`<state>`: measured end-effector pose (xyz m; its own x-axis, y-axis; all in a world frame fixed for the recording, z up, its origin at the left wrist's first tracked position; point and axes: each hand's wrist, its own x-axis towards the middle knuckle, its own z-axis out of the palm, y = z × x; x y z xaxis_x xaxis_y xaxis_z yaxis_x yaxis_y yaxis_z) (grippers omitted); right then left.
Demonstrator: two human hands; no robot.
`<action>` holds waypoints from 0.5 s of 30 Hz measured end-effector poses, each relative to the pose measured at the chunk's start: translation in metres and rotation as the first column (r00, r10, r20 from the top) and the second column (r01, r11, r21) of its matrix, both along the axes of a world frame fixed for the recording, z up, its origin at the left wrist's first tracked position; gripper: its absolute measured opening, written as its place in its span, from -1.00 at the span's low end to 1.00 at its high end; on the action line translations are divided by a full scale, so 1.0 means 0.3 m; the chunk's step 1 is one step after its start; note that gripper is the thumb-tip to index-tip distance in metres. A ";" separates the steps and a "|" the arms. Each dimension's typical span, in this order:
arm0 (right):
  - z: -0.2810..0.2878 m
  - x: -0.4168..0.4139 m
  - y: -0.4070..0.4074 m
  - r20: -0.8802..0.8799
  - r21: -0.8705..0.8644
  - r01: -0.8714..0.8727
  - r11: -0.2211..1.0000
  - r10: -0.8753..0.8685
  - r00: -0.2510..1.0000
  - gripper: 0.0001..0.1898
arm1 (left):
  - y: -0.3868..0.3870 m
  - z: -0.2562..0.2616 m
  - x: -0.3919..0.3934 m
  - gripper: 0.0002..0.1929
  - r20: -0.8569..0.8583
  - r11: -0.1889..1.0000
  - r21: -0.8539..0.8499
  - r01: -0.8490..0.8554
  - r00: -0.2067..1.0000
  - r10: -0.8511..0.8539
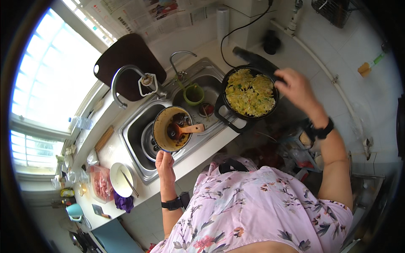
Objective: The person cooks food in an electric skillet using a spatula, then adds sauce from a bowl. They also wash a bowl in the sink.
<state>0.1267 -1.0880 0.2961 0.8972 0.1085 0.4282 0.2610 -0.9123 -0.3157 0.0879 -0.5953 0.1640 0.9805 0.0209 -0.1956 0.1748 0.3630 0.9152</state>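
My left hand grips a yellowish enamel pot, holding it tilted above the left sink basin. Dark brown liquid and a wooden-handled spoon are inside the pot. My right hand has its fingers closed on a black, blurred part, apparently the raised lid of a black electric pan. Yellow shredded pancakes with green bits fill that pan, which sits at the right end of the sink. Its near handle juts past the counter edge.
A double steel sink holds a metal bowl, a green strainer cup and a small red-filled dish. Two faucets and a dark cutting board stand behind. Leftward are a white bowl with chopsticks and a meat box. A power cord runs behind the pan.
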 end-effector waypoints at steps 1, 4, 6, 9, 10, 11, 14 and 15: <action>-0.047 -0.027 0.068 0.051 -0.071 -0.064 0.995 0.067 0.996 -0.71 | 0.008 0.007 -0.016 -0.78 -0.004 1.000 -0.019 -0.018 1.000 0.018; -0.180 -0.085 0.221 0.050 -0.142 -0.141 0.980 0.149 0.988 -0.68 | 0.039 0.037 -0.076 -0.79 0.017 0.996 -0.056 -0.072 0.997 0.073; -0.272 -0.103 0.297 0.048 -0.156 -0.171 0.973 0.180 0.982 -0.67 | 0.069 0.067 -0.129 -0.79 0.006 0.992 -0.037 -0.123 0.992 0.123; -0.404 -0.132 0.367 0.031 -0.152 -0.175 0.973 0.181 0.983 -0.67 | 0.122 0.120 -0.225 -0.75 -0.016 0.976 0.024 -0.218 0.976 0.218; -0.445 -0.139 0.381 0.026 -0.156 -0.173 0.972 0.179 0.983 -0.67 | 0.142 0.136 -0.259 -0.75 -0.021 0.967 0.059 -0.250 0.968 0.251; -0.486 -0.141 0.392 0.002 -0.166 -0.175 0.970 0.178 0.984 -0.66 | 0.165 0.151 -0.290 -0.74 -0.009 0.958 0.073 -0.277 0.961 0.278; -0.598 -0.149 0.416 -0.094 -0.205 -0.184 0.961 0.168 0.981 -0.64 | 0.243 0.175 -0.365 -0.72 -0.032 0.928 0.072 -0.365 0.929 0.368; -0.634 -0.147 0.423 -0.131 -0.219 -0.174 0.960 0.148 0.980 -0.63 | 0.274 0.171 -0.385 -0.72 -0.030 0.911 0.068 -0.407 0.912 0.410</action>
